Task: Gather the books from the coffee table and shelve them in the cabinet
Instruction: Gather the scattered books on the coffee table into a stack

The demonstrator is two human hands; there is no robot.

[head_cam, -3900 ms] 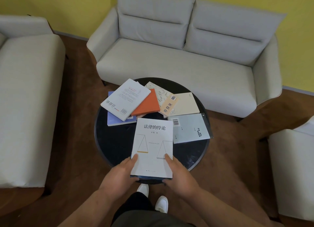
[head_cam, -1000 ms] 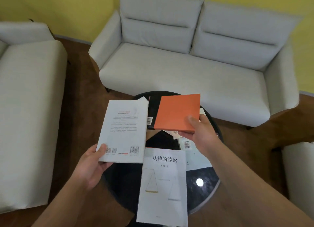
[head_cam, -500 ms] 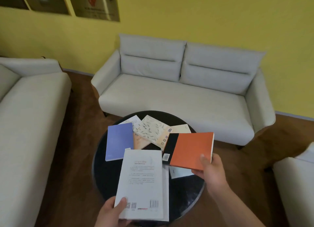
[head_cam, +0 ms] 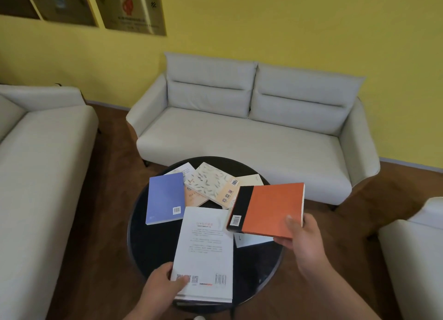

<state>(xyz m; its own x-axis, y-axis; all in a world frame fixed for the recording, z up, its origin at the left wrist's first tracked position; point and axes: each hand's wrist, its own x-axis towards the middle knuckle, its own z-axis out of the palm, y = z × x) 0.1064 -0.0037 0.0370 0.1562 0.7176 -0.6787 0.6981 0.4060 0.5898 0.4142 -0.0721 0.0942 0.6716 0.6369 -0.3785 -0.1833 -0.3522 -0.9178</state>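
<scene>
Hands (head_cam: 161,288) (head_cam: 304,240) gripping white book (head_cam: 203,247), orange book (head_cam: 272,208)

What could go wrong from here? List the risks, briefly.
1. The right hand holds the orange book by one corner only, in the air; it could tip out of that grip.
2. The left hand pinches the white book at a corner, at the coffee table near edge; a nudge could slide it off.
</scene>
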